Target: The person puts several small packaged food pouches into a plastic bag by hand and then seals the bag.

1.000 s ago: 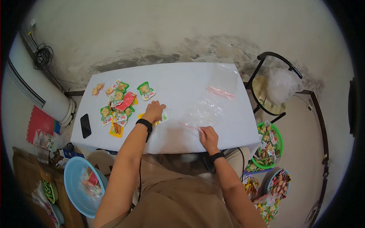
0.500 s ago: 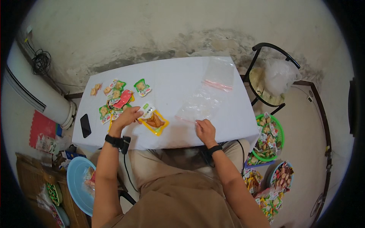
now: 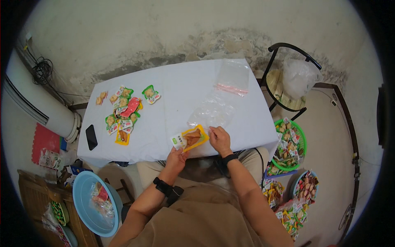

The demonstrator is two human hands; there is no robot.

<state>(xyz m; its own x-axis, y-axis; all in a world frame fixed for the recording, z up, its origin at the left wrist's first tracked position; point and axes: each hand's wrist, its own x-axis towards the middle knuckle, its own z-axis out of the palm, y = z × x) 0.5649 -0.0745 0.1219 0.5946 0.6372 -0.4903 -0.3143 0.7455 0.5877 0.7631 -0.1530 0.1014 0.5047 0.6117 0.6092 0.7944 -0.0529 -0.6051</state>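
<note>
Left hand (image 3: 176,156) pinches a yellow snack pack (image 3: 192,137) at the table's (image 3: 181,90) near edge. Right hand (image 3: 219,138) rests closed on the edge of a clear bag (image 3: 212,110), just right of the pack. Risk: bag mouth collapses, pack catches on film; thin grip may slip, pack drops off the edge.

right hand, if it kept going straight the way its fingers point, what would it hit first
The right hand points up and slightly left across the table. Just ahead lies the clear plastic bag, so it would likely meet that first; the yellow snack packet sits to its left, off that line.
</note>
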